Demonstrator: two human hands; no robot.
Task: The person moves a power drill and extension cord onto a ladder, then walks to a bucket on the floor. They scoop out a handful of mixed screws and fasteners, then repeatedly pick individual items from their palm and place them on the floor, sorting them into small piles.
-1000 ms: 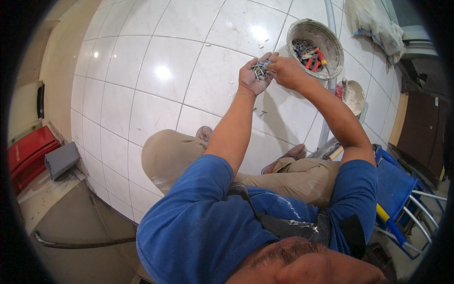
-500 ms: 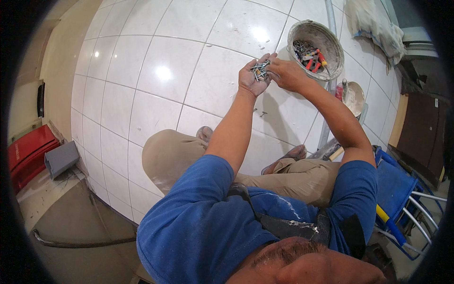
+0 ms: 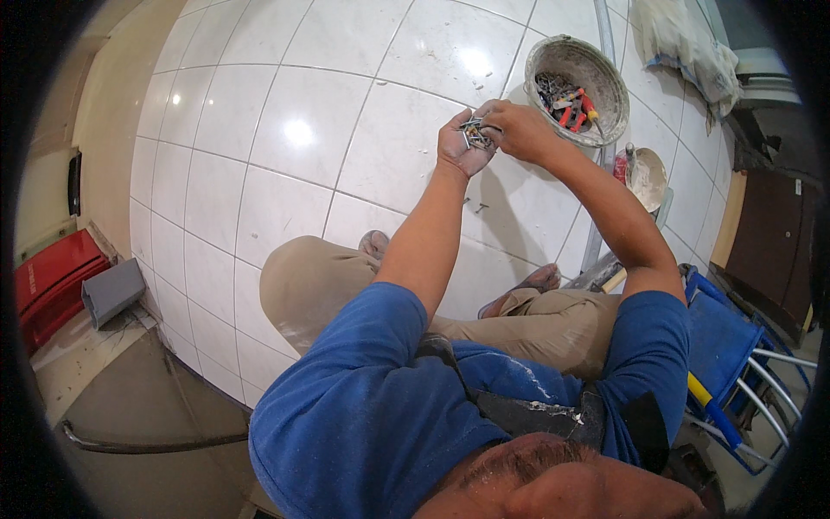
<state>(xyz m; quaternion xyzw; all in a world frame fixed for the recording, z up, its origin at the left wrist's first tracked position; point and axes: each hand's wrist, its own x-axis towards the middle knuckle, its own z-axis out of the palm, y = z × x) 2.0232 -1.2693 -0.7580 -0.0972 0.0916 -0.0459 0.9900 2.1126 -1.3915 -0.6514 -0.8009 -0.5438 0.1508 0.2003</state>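
Note:
A small heap of metal screws lies in the cupped palm of my left hand. Over that palm, my right hand has its fingers bent together at the heap. What its fingertips pinch, if anything, is hidden. Just right of my hands stands a round, plaster-crusted bucket. More screws and bits of metal fill its bottom, along with tools with red and yellow handles. On the white tiles below my hands are two loose screws.
A small bowl of pale powder or paste stands beyond the bucket, next to a long metal bar. A blue folding chair is at the right. At the left are a red case and a grey box.
My right hand's fingers have shifted slightly over the heap, and the screws in my left palm lie a little differently. My arms have barely moved.

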